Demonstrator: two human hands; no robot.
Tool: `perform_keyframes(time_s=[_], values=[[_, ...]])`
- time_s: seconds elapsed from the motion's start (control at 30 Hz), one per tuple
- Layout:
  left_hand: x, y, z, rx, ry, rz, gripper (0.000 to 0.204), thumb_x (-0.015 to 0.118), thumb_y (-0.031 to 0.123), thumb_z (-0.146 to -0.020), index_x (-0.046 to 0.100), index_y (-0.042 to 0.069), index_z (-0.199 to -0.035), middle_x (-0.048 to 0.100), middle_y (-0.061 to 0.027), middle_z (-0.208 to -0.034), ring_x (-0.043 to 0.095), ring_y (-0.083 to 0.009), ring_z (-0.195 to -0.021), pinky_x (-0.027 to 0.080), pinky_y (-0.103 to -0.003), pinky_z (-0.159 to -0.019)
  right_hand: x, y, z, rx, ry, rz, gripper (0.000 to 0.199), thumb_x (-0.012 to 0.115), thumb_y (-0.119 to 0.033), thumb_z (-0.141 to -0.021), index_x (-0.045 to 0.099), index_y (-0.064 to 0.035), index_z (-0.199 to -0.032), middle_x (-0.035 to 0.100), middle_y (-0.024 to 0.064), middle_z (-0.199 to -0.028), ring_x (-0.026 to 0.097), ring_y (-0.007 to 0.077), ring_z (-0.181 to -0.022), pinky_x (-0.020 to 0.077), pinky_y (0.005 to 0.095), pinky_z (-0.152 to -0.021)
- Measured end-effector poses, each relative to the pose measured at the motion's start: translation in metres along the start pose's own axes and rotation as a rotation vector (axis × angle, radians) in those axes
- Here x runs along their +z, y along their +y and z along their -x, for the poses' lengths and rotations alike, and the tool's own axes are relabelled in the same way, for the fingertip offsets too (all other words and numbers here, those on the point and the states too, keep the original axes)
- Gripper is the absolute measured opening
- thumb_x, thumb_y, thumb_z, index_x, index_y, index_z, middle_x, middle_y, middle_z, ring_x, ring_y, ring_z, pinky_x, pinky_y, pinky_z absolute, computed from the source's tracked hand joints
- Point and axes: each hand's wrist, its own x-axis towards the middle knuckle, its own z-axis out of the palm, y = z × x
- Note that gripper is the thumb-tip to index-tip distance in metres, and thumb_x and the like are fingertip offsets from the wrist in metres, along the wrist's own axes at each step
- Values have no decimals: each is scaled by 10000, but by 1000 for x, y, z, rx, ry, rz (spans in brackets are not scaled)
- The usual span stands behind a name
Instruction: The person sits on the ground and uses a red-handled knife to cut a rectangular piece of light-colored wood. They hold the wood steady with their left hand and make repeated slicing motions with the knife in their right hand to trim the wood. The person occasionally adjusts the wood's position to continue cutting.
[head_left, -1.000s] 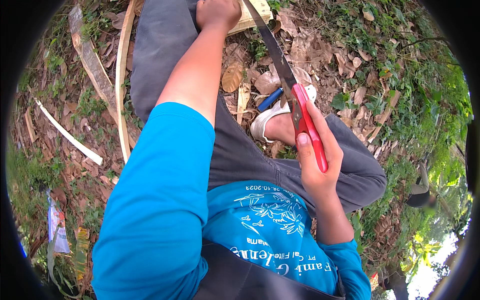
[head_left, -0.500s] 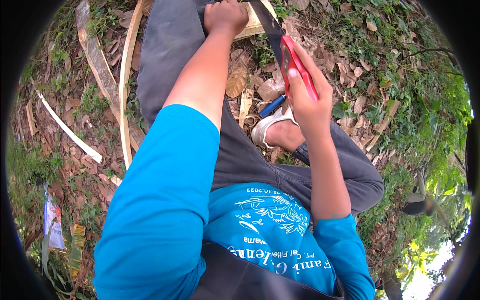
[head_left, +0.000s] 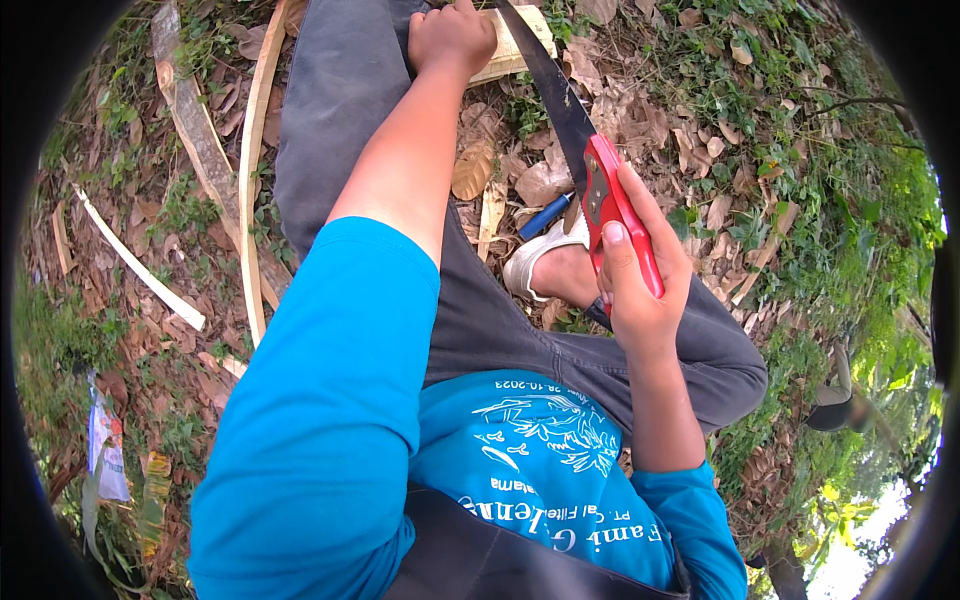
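My right hand [head_left: 645,275] is wrapped round the red handle of a pruning saw [head_left: 565,110]. Its dark curved blade runs up and left, crossing a pale piece of wood [head_left: 515,48] at the top. My left hand [head_left: 452,42] is closed at the near left end of that wood, beside my left leg. Its fingers point away and are partly hidden, so what they grip is most likely the wood, though the contact is not fully shown. Below the blade, a blue-handled tool [head_left: 545,215] lies on the leaves by my shoe.
Long split wood strips [head_left: 253,170] and a bark-covered pole [head_left: 195,120] lie to the left. A thin pale strip [head_left: 140,260] rests farther left. My white shoe [head_left: 530,265] and bent right leg [head_left: 700,350] are below the saw. Dry leaves and green plants cover the ground.
My right hand has drawn the saw back toward my body and slightly right, so more of its blade shows. My left hand has stayed in place.
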Motion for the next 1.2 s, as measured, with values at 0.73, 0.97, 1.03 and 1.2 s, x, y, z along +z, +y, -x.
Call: perform_keyframes(time_s=[0.73, 0.97, 1.03, 1.2], values=[[21, -2, 2, 90, 70, -67, 326, 434, 319, -988, 654, 80, -1015, 763, -149, -1000, 710, -327, -967, 443, -461, -962, 47, 26, -111, -130, 11, 32, 433, 626, -60, -987, 600, 13, -1413, 701, 166, -1291, 658, 176, -1171, 481, 300, -1023], [20, -16, 7, 71, 75, -104, 324, 452, 319, -969, 661, 75, -1012, 761, -145, -992, 707, -316, -962, 438, -459, -952, 23, 16, -30, -160, -1, 95, 459, 591, -28, -986, 574, 17, -1442, 657, 193, -1372, 631, 212, -1248, 450, 339, -1083], [22, -10, 7, 86, 72, -104, 333, 468, 338, -963, 663, 73, -1013, 757, -135, -993, 699, -295, -973, 417, -438, -965, 7, 10, 12, -119, 2, 68, 473, 585, -18, -986, 554, 30, -1456, 633, 199, -1409, 606, 231, -1300, 427, 355, -1114], [24, -11, 10, 98, 128, -93, 300, 505, 332, -947, 657, 78, -998, 752, -124, -971, 699, -288, -960, 422, -450, -938, 20, 26, -21, -183, -5, 120, 457, 589, -13, -986, 570, 24, -1441, 677, 181, -1341, 662, 207, -1178, 489, 324, -1014]])
